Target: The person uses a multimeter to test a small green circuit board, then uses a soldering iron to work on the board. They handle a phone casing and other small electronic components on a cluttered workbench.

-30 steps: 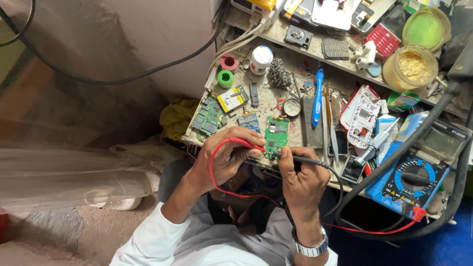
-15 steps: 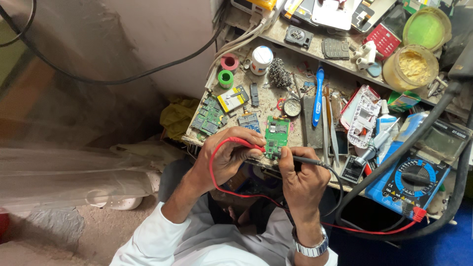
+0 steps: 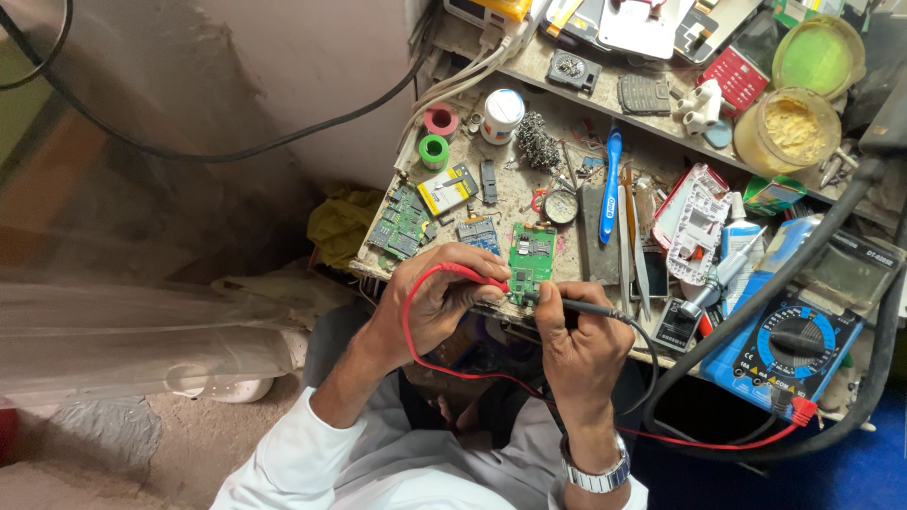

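Surroundings: blue multimeter (image 3: pixel 789 348) at 3 o'clock of the hands; blue toothbrush (image 3: pixel 610 185) and loose boards at 12 o'clock on the cluttered table (image 3: pixel 529 203).
Left hand (image 3: pixel 444 297): fingers curled, grip clamped on the red probe (image 3: pixel 472 274).
Right hand (image 3: pixel 581 345): grip clamped on the black probe (image 3: pixel 581 307), watch at wrist.
Circuit board (image 3: pixel 531 260): small, green, at the table's near edge, between both hands, probe tips touching it.

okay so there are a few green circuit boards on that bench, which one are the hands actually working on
The upright green circuit board at the bench's front edge, between the left hand and right hand. The other green boards lie flat, untouched, farther left.
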